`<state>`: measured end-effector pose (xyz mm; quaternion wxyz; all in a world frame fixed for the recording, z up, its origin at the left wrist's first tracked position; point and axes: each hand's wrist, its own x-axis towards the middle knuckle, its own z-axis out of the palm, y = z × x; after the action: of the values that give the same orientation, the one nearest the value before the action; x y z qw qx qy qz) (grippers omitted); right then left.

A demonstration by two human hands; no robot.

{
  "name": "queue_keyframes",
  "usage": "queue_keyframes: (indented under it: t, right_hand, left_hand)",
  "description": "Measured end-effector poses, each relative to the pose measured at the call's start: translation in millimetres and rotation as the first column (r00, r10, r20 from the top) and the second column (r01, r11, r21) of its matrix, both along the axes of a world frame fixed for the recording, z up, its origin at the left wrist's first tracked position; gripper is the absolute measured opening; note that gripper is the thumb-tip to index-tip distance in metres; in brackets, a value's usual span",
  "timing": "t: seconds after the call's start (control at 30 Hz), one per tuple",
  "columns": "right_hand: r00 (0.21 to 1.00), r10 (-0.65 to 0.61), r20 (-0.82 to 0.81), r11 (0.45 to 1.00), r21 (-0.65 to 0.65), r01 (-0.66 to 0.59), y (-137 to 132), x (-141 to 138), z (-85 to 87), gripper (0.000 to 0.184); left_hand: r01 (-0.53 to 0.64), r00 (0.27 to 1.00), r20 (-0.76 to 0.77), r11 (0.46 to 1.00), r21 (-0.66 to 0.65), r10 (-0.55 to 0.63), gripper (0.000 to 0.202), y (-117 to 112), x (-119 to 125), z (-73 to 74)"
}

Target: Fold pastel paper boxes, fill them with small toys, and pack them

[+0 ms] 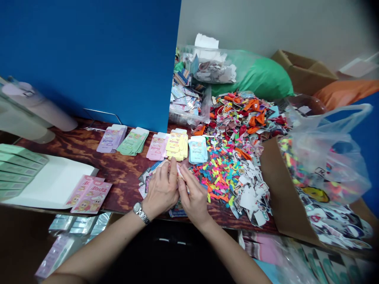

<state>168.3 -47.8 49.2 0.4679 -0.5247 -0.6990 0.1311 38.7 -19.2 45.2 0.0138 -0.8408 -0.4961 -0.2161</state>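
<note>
My left hand (164,187), with a silver watch at its wrist, and my right hand (193,194) meet at the middle of the table. Both are closed, fingertips together, on a small pale pink piece (179,172) that is mostly hidden by the fingers. Printed cards (145,182) lie under and left of my left hand. Just beyond the hands are flat stacks of printed cartons: pink (157,146), yellow (177,142) and blue (197,150). Green (134,141) and purple (111,139) stacks stand farther left. To the right of my right hand spreads a heap of bright balloons (217,169).
White cut-outs (251,193) border the balloons, with a mixed pile (245,114) behind. An open cardboard box (284,193) with a plastic bag (334,165) stands right. At left are pink packets (93,195), green boxes (20,169) and a bottle (41,104). A blue panel (89,51) rises behind.
</note>
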Motion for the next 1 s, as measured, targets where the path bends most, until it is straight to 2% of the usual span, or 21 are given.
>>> queue_keyframes:
  t: [0.17, 0.3, 0.4, 0.53, 0.67, 0.77, 0.87, 1.0]
  right_hand:
    - [0.994, 0.075, -0.081, 0.994, -0.072, -0.081, 3, 8, 3.0, 0.044]
    - [0.991, 0.125, -0.038, 0.984, -0.12, -0.128, 7, 20, 9.3, 0.053]
    - [0.986, 0.164, -0.007, 0.98, -0.113, -0.164, 9, 19, 9.1, 0.055]
    - [0.981, 0.183, -0.058, 0.979, -0.078, -0.187, 10, 13, 7.8, 0.049]
    - [0.941, 0.314, -0.124, 0.933, -0.143, -0.33, 11, 26, 14.2, 0.051]
    - [0.931, 0.345, -0.119, 0.921, -0.15, -0.36, 13, 44, 18.7, 0.048]
    - [0.923, 0.373, -0.093, 0.914, -0.136, -0.383, 15, 57, 20.0, 0.035]
    - [0.906, 0.42, -0.06, 0.898, -0.115, -0.424, 14, 59, 20.2, 0.034]
  left_hand:
    - [0.021, 0.999, 0.024, 1.0, -0.004, -0.021, 0.087, 1, -2, -2.3]
    - [0.051, 0.998, 0.038, 0.999, 0.01, -0.051, 0.09, 2, -5, -1.0]
    - [0.059, 0.997, 0.056, 0.998, 0.026, -0.061, 0.086, 1, -2, -3.0]
    - [0.057, 0.995, 0.078, 0.997, 0.058, -0.061, 0.086, -2, 1, -6.7]
    - [0.131, 0.976, 0.186, 0.988, -0.081, -0.115, 0.092, -2, -5, -2.2]
    - [0.225, 0.943, 0.292, 0.951, -0.212, -0.158, 0.094, 0, -11, 3.1]
    - [0.298, 0.919, 0.339, 0.918, -0.26, -0.203, 0.093, 2, -15, 4.8]
    - [0.335, 0.915, 0.323, 0.9, -0.279, -0.241, 0.091, 2, -16, 4.4]
